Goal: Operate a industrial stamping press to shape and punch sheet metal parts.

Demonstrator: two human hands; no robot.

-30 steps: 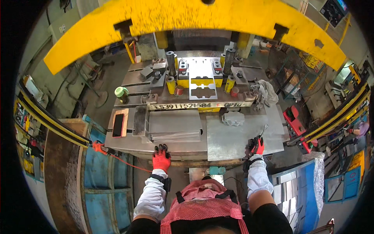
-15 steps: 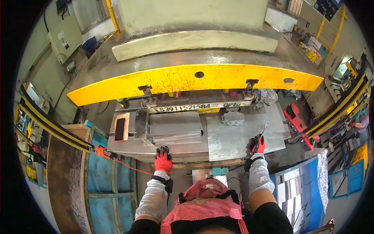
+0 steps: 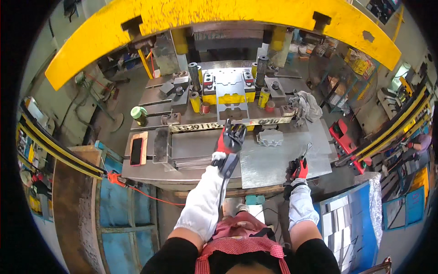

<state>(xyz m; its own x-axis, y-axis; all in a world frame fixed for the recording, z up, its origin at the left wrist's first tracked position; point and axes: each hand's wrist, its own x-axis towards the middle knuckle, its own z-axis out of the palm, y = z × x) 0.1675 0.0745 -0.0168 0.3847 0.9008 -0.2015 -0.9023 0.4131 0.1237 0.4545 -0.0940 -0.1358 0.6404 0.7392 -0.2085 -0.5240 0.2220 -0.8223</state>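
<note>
Sheet (image 3: pixel 231 89): one, grey metal, pierced with shaped openings; lies on the yellow-sided die (image 3: pixel 250 97), at twelve o'clock from the left hand (image 3: pixel 232 139). Left hand: red-and-black glove, white sleeve; fingers spread, grip released, nothing held; fingertips just beside the sheet's near edge, whether touching cannot be told. Right hand (image 3: pixel 299 169): like glove, at four o'clock from the left; clenched around a thin rod (image 3: pixel 309 147) with looped tip, which points to one o'clock; hand over the flat grey plate (image 3: pixel 269 166). Remaining items, dial centred on the left hand: cut pieces (image 3: pixel 270 136), stacked, three o'clock, toward the plate's far side; rag (image 3: pixel 309 107), grey, two o'clock; blanks (image 3: pixel 194 147), flat pile, between eight and nine; block (image 3: pixel 161 145), metal, nine; phone (image 3: pixel 136 151), dark screen, nine, farther out; bottle (image 3: pixel 139 116), green-topped, between nine and ten; posts (image 3: pixel 194 76), two, dark, eleven and one, flanking the die; beam (image 3: pixel 242 13), yellow, twelve, uppermost.
</note>
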